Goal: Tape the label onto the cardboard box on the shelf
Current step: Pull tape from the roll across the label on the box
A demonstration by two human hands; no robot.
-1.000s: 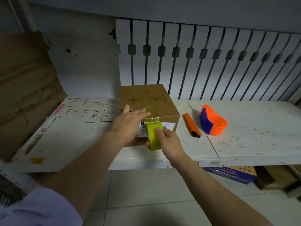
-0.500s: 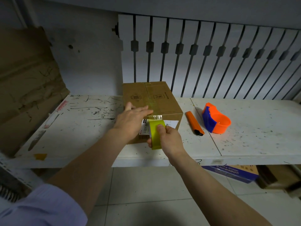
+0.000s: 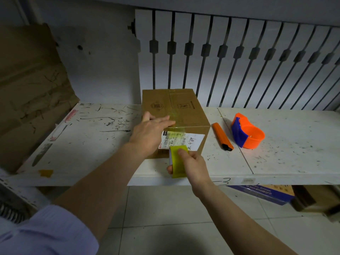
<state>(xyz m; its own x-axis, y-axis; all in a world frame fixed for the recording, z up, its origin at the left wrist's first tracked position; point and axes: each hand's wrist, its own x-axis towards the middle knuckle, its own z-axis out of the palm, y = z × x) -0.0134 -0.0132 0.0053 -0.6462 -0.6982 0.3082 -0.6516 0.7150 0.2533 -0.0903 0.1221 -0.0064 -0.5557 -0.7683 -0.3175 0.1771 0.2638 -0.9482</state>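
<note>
Cardboard box [image 3: 174, 115], one of it, sits on the white shelf [image 3: 88, 144] with a single white label [image 3: 191, 139] stuck on its near face. Also on the shelf are one orange utility knife [image 3: 221, 136] and one orange-and-blue tape dispenser [image 3: 247, 132], both at about 3 o'clock from the box, the knife between box and dispenser. One roll of yellowish tape [image 3: 177, 161] is in play.

The label's long axis runs 9 to 3 o'clock along the front of the box, its handwritten end toward 3. A strip of tape comes off the top of the box, crosses the label's left part and runs down toward 6 o'clock to the roll.

The left hand [image 3: 149, 134] lies flat with fingers together, pressed on the box's near top edge, covering the label's left end; the label stretches away from it toward 3 o'clock. The right hand [image 3: 191, 163] is closed around the roll, thumb on its outer face, just below the label at 6 o'clock and in front of the box's lower edge.
</note>
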